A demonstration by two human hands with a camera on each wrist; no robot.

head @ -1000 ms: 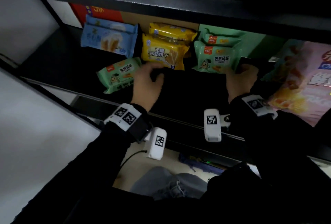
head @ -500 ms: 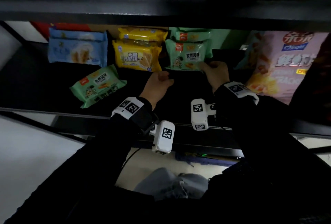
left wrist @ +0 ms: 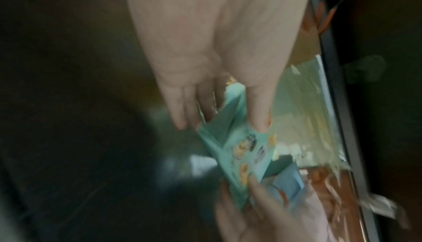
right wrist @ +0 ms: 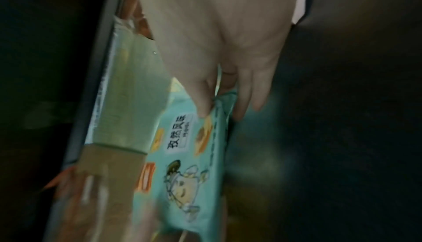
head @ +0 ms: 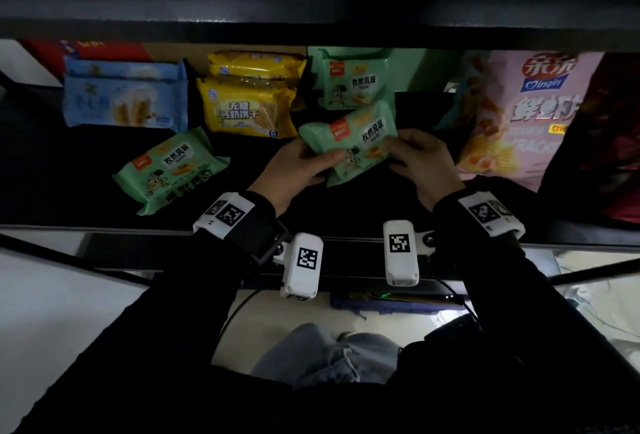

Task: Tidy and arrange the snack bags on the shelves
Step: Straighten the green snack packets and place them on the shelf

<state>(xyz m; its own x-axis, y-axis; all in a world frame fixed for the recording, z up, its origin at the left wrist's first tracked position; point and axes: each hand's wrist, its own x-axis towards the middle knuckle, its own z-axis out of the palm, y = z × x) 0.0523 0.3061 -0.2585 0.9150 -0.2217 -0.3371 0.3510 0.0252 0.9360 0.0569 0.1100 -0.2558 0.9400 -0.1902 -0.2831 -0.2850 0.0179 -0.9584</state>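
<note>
Between my two hands hangs the mint-green plastic snack bag (head: 349,142), left hand (head: 294,173) and right hand (head: 420,163) each pinching an end; beyond the grip stands its twin green bag (head: 356,81); I should level it and set it squarely before that one.

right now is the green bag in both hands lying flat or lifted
Lifted and tilted: the left hand and right hand pinch the green bag at its ends.

Dim light; black shelf (head: 86,170); pale floor (head: 398,326).
</note>
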